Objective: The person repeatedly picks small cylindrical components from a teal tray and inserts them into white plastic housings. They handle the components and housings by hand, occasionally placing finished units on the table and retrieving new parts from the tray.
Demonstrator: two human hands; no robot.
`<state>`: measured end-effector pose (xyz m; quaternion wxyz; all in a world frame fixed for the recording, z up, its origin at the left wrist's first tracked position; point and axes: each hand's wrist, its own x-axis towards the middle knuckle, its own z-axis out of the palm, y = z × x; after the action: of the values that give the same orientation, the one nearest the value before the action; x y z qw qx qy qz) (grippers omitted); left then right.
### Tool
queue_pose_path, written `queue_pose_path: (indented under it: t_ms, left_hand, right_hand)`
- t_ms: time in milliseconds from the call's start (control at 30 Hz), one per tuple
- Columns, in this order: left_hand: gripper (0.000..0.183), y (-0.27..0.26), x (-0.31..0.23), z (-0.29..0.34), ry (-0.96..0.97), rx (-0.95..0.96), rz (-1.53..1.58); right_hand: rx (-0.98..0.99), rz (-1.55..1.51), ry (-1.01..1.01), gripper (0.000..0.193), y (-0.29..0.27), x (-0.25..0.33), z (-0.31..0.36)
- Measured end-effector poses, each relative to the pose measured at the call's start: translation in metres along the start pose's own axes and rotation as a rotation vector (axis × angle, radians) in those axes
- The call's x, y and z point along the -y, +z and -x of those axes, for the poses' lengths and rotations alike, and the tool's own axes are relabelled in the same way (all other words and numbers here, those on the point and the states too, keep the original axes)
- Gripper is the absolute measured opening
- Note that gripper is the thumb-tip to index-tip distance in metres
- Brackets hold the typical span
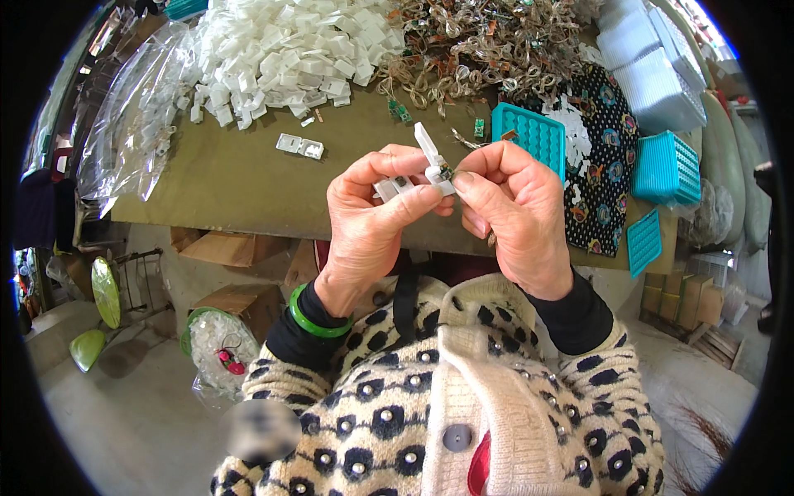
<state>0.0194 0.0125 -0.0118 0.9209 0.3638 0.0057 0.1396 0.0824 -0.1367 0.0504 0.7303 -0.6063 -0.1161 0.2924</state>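
My left hand [370, 217] is closed on a small white plastic case [428, 144], whose narrow flap stands up from it. Another white piece [392, 188] shows between that hand's fingers. From the other side, my right hand [521, 212] pinches a small green circuit board [447, 171] against the case; the fingertips partly cover it. Both hands are raised over the near edge of the table [240, 186]. Beyond my left hand, a hinged white case [299, 146] lies unfolded on the tabletop.
A heap of white plastic cases [285, 54] covers the far left, beside a clear plastic bag [141, 107]. Coiled wires with boards [500, 41] are piled farther right. Teal trays [529, 136], a stack of teal trays [667, 168] and white trays [653, 70] stand at the right.
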Motion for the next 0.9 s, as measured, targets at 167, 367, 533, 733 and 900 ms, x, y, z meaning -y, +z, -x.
queue_pose_path:
  t_ms: [167,367,533,733,900]
  left_hand:
    - [0.021,0.002,0.005,-0.002,0.065,-0.080,-0.075]
    - [0.018,0.006,-0.005,0.004,-0.016,-0.164,-0.083]
    - [0.016,0.010,-0.006,0.004,-0.046,-0.239,-0.079]
    - [0.015,0.011,0.001,0.006,0.126,-0.307,-0.363]
    - [0.017,0.016,-0.002,0.009,0.163,-0.382,-0.803]
  right_hand:
    - [-0.056,0.216,-0.158,0.005,0.003,-0.007,0.000]
    - [-0.093,0.516,-0.536,0.018,0.009,-0.025,-0.001]
    - [-0.213,0.799,-0.737,0.020,0.012,-0.033,0.000]
    - [-0.226,0.997,-0.913,0.026,0.009,-0.044,-0.006]
    - [-0.253,1.046,-0.943,0.023,0.009,-0.048,-0.010]
